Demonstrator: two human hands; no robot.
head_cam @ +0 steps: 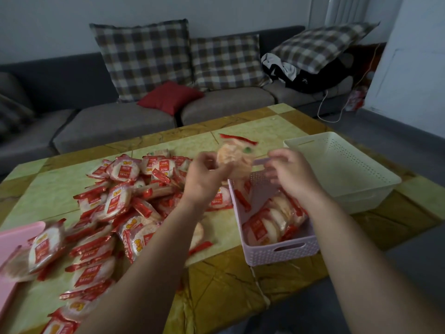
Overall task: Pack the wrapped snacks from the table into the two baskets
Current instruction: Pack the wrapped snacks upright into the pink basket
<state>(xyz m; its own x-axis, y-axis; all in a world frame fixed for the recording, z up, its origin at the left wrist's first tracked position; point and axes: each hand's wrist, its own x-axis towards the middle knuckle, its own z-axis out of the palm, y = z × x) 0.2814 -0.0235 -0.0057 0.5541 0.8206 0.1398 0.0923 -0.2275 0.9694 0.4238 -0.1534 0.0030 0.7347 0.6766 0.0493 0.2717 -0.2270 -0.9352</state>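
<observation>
A big heap of red-and-white wrapped snacks covers the left half of the table. My left hand holds one blurred wrapped snack up in the air, just above the far end of the pink basket. That basket holds a row of snacks standing on edge. My right hand hovers over the pink basket next to the raised snack, fingers loosely curled, holding nothing that I can see. A white basket stands to the right, with no snacks visible in it.
A pink lid or tray lies at the table's left edge with snacks on it. A grey sofa with checked cushions and a red cushion stands behind the table. The table's yellow-green top shows near me.
</observation>
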